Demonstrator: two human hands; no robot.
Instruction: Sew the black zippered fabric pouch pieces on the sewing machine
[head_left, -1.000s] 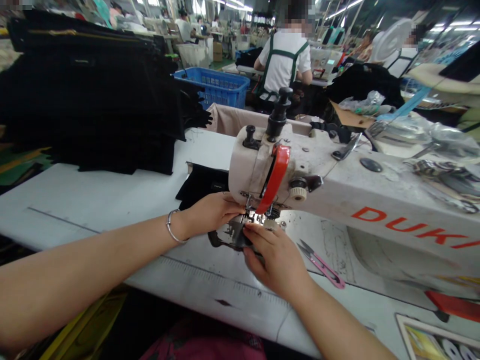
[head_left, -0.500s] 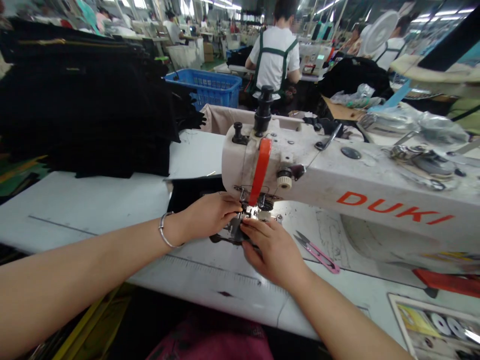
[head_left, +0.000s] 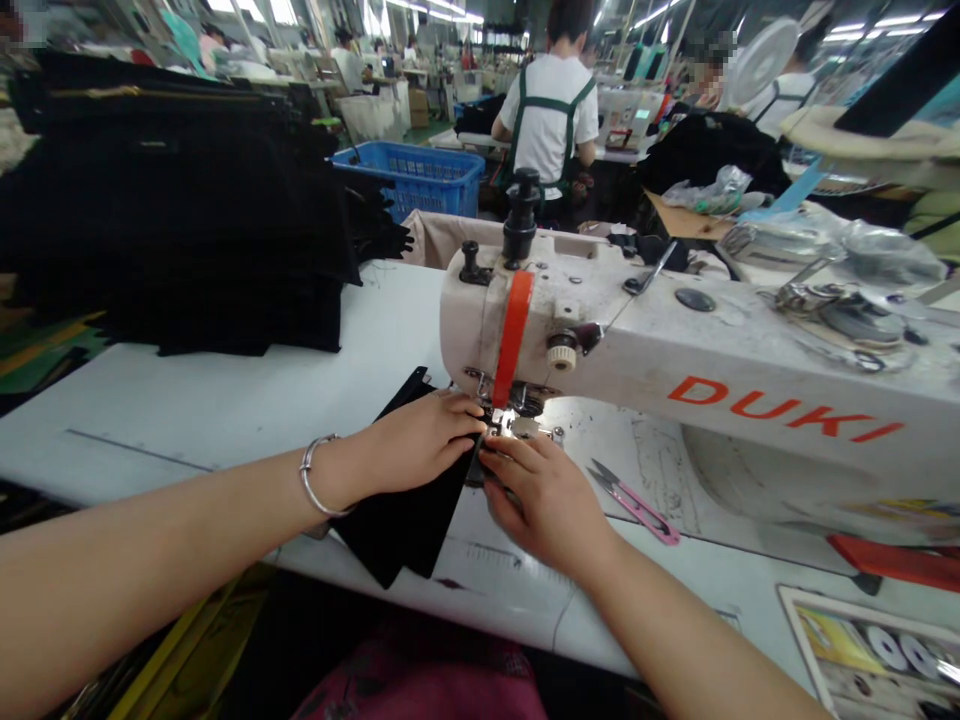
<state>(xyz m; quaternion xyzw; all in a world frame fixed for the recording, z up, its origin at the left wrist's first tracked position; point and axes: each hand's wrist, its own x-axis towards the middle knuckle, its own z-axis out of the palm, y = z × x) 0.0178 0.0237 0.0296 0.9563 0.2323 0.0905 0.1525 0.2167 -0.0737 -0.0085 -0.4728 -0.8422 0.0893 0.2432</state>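
Observation:
A piece of black fabric (head_left: 420, 525) lies under the needle area of the white sewing machine (head_left: 600, 310), its lower end reaching the table's front edge. My left hand (head_left: 420, 440), with a silver bangle at the wrist, rests over the fabric, its fingers closed on it beside the presser foot (head_left: 498, 424). On the other side of the foot, my right hand (head_left: 544, 495) has its fingers together at the fabric's edge; the fingertips are partly hidden. Pink thread snips (head_left: 637, 503) lie on the machine bed to the right of this hand.
A tall stack of black fabric pieces (head_left: 172, 220) stands on the table (head_left: 187, 400) at left. Behind it is a blue basket (head_left: 420, 170). A person in a white shirt (head_left: 551, 115) sits farther back. A tray with bobbins (head_left: 877, 645) sits at the lower right.
The black fabric has swung round from behind my left hand toward the table's front edge, now showing below that hand. My left hand shifted slightly; my right hand stayed nearly in place.

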